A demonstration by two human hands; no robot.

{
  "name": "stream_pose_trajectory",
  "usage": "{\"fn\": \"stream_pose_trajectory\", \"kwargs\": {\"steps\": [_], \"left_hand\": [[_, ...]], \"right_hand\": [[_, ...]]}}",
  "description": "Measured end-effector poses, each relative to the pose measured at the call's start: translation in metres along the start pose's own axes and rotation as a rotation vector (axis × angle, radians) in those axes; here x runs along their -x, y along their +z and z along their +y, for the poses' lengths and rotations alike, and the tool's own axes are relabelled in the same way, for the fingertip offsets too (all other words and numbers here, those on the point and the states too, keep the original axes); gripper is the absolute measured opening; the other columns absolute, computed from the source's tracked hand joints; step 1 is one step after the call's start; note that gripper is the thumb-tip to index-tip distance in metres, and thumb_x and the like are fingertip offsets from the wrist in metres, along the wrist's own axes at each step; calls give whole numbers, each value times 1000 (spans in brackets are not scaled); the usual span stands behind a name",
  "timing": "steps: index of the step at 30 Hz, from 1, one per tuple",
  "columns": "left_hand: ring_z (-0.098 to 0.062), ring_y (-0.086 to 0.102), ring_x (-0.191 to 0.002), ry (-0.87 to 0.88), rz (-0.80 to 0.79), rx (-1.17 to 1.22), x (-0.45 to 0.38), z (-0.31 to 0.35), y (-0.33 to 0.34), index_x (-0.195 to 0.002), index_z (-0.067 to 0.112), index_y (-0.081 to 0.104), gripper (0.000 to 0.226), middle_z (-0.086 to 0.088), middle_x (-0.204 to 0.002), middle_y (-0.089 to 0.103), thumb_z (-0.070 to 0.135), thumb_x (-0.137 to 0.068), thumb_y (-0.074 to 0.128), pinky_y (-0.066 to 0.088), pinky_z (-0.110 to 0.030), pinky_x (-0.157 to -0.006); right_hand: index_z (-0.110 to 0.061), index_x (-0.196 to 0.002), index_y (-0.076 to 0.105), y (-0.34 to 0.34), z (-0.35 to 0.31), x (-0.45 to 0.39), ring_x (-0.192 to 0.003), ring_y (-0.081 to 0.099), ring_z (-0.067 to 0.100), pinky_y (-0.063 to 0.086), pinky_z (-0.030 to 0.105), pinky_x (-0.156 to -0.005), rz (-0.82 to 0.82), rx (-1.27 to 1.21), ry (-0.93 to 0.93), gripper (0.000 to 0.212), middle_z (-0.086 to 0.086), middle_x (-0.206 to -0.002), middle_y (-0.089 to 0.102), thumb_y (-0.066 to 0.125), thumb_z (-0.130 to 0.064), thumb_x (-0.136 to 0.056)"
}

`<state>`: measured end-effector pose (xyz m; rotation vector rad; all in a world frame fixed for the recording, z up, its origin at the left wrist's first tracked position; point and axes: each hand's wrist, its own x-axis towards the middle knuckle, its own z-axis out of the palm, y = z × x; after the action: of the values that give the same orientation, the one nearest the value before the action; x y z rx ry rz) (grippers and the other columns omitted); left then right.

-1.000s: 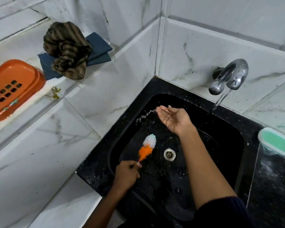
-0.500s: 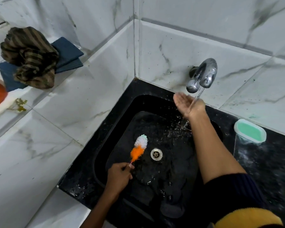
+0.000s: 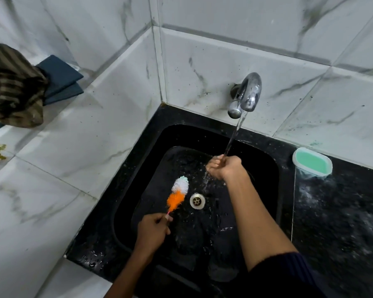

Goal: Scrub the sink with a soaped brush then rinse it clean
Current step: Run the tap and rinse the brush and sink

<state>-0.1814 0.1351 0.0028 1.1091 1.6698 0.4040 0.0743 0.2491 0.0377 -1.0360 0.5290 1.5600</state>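
Observation:
The black sink [image 3: 136, 175] is wet, with a metal drain [image 3: 197, 201] in its floor. My left hand [image 3: 152, 230] grips the thin handle of an orange-and-white brush [image 3: 178, 195]. The brush's bristle head lies on the sink floor just left of the drain. Water runs from the chrome faucet [image 3: 246, 93] onto my right hand [image 3: 223, 168]. That hand sits under the stream with its fingers curled in and holds nothing. Water splashes down from it into the basin.
A white dish of green soap [image 3: 312, 161] sits on the black counter right of the sink. On the marble ledge at the left lie a striped brown cloth [image 3: 13, 87] and folded blue cloths [image 3: 60, 78]. Marble walls close in the back and left.
My right hand went from the sink's left side up to the faucet, then dropped lower under the stream and curled its fingers. The left hand and brush barely moved.

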Motion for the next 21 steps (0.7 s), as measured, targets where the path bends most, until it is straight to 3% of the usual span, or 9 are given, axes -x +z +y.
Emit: {"fn": "stream_pose_trajectory", "kwargs": {"steps": [2, 3, 5, 7, 9, 13, 15, 19, 21], "left_hand": [[-9, 49, -40, -3, -3, 7, -1, 0, 1, -77, 19, 75, 31, -4, -54, 65, 18, -100, 55, 41, -26, -53], [-9, 49, -40, -3, -6, 7, 0, 1, 1, -77, 19, 75, 30, -4, -54, 65, 18, -100, 55, 41, -26, -52], [-7, 50, -39, 1, -7, 3, 1, 2, 2, -78, 18, 75, 30, -4, -54, 65, 17, -100, 55, 41, -25, -52], [-4, 50, -37, 2, -7, 4, 3, 3, 2, -78, 17, 75, 30, -3, -53, 64, 15, -100, 55, 40, -25, -51], [-3, 50, -37, 6, -9, -9, 4, 3, 2, -78, 16, 75, 30, -3, -53, 64, 13, -100, 54, 40, -25, -51], [-4, 50, -39, 13, -24, -15, 5, 3, 6, -78, 16, 76, 29, -4, -54, 65, 15, -99, 56, 41, -25, -51], [-4, 51, -41, 10, -35, -11, 4, 2, 8, -78, 16, 76, 29, -3, -54, 65, 16, -100, 57, 41, -25, -51], [-4, 52, -41, 25, -45, -19, 2, 7, 11, -80, 16, 76, 27, -4, -54, 65, 17, -100, 57, 42, -25, -51], [-5, 52, -41, 32, -44, -8, 0, 9, 12, -79, 17, 75, 27, -6, -54, 65, 16, -99, 58, 41, -24, -50]], "right_hand": [[-17, -61, 37, 1, -14, -3, -37, 28, 10, 25, 16, -42, 21, -31, -61, 39, -3, -51, 34, 20, -16, -95], [-15, -64, 43, 2, -24, -4, -38, 36, 11, 35, 17, -44, 29, -84, -120, 40, -2, -54, 42, 20, -17, -97], [-6, -80, 56, 7, -46, -2, -56, 61, 21, 56, 26, -68, 2, -214, -275, 43, 10, -71, 63, 20, -18, -102], [5, -102, 59, 10, -66, 5, -87, 68, 32, 56, 37, -87, -23, -259, -377, 44, 24, -98, 67, 21, -16, -104], [6, -106, 60, 9, -78, 12, -99, 66, 31, 55, 39, -86, -12, -222, -421, 43, 23, -105, 65, 21, -10, -101], [5, -82, 59, -2, -66, 15, -77, 65, 26, 60, 35, -67, 35, -27, -367, 33, 18, -76, 67, 30, -2, -96], [4, -79, 57, -9, -47, 11, -69, 61, 24, 58, 30, -56, 52, 70, -269, 30, 15, -74, 63, 33, -3, -95], [0, -77, 57, -17, -7, 4, -65, 55, 18, 50, 26, -57, 46, 102, -94, 32, 9, -75, 58, 33, -8, -97], [-6, -75, 55, -17, 5, 2, -59, 49, 14, 39, 22, -53, 56, 125, -44, 34, 6, -71, 54, 31, -11, -98]]}}
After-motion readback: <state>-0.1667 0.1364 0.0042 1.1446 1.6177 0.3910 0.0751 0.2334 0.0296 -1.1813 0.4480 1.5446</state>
